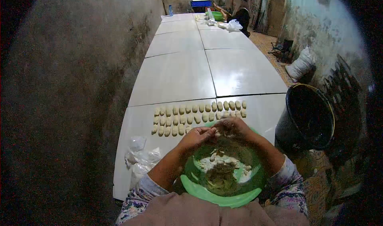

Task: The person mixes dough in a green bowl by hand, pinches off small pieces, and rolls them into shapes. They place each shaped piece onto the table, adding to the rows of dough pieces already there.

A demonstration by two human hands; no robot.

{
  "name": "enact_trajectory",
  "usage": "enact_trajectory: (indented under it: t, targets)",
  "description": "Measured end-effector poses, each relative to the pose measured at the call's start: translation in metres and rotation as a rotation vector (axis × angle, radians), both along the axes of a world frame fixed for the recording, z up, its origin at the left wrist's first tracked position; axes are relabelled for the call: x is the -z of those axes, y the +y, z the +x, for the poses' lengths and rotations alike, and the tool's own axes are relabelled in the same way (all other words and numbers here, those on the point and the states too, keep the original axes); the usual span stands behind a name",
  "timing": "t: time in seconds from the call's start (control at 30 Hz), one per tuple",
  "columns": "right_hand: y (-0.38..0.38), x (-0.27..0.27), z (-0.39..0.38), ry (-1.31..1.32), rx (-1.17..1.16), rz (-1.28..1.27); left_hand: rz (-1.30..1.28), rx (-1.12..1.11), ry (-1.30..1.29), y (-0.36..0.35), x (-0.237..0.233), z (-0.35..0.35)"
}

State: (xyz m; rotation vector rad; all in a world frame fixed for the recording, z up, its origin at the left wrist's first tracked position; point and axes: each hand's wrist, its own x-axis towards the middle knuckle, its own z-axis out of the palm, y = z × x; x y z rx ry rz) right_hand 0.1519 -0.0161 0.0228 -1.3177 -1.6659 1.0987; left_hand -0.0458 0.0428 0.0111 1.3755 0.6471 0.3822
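My left hand (197, 136) and my right hand (234, 128) meet above the far side of a green basin (220, 199). Both are closed, fingertips together around a small piece of dough (217, 134), mostly hidden by the fingers. Inside the basin lie white flour and crumbly bits of dough (220, 160), with a brownish mass in the middle. Just beyond my hands, small oval dough pieces (175, 120) stand in three rows on the white table; my hands cover part of the nearest row.
Clear plastic bags (143, 158) with white contents lie left of the basin. A black bucket (306, 118) stands at the table's right edge. At the far end of the white table (175, 80), a person (240, 16) sits by another green basin (218, 16). A white sack (301, 64) leans on the right wall.
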Motion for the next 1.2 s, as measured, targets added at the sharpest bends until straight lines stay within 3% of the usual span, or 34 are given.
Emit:
enact_trajectory:
  t: [0.07,0.2,0.27,0.3,0.37,0.4,0.47,0.53,0.6,0.67,0.73,0.77,0.8,0.87,0.9,1.0,1.07,1.2]
  targets:
    - [0.008,0.019,0.009,-0.181,0.014,0.219,-0.045,0.012,-0.092,-0.001,0.001,0.000]
    - [0.002,-0.001,0.004,-0.308,-0.036,0.338,-0.282,0.001,-0.046,0.004,0.007,0.001]
    - [0.003,-0.003,0.007,-0.298,-0.068,0.276,0.094,-0.018,0.011,0.002,0.000,0.003]
    - [0.000,-0.006,0.002,-0.299,-0.069,0.276,0.093,-0.018,0.009,0.001,-0.006,0.002]
    - [-0.008,-0.011,-0.010,0.100,0.018,0.119,0.062,-0.004,0.108,-0.003,-0.019,0.001]
    - [-0.006,-0.007,-0.007,0.097,0.026,0.120,0.063,0.005,0.105,-0.006,-0.025,0.001]
    - [-0.001,0.001,0.003,-0.247,0.045,0.080,0.189,-0.038,0.202,-0.011,-0.035,0.002]
    - [-0.006,-0.008,0.003,-0.139,0.026,0.062,0.136,-0.033,0.079,-0.007,-0.012,0.004]
    - [-0.007,-0.011,0.001,-0.095,0.090,0.037,0.359,-0.079,-0.001,-0.005,-0.002,0.004]
    - [-0.001,-0.009,0.009,-0.063,0.085,0.078,0.333,-0.078,-0.107,-0.003,0.004,0.003]
    - [-0.002,-0.018,0.015,0.094,0.336,0.029,0.865,-0.370,-0.076,-0.002,0.002,0.002]
    - [0.000,-0.013,0.023,0.114,0.399,0.124,0.961,-0.348,0.107,-0.005,0.000,0.001]
    - [0.001,-0.015,0.027,0.273,0.430,0.115,0.963,-0.354,0.106,-0.006,0.006,0.003]
    - [0.002,-0.014,0.029,0.352,0.534,0.101,1.127,-0.073,0.521,-0.007,0.025,0.009]
    - [0.003,-0.013,0.029,0.348,0.526,0.102,1.103,0.012,0.622,-0.013,0.010,0.008]
    - [0.012,0.013,0.035,0.221,0.575,0.077,1.188,-0.012,0.572,-0.017,0.029,0.003]
    - [0.020,0.046,0.044,0.011,0.422,0.147,1.128,0.007,0.602,-0.032,0.018,-0.003]
    - [0.029,0.026,0.031,-0.025,0.381,-0.118,1.129,0.031,0.641,-0.040,0.038,-0.011]
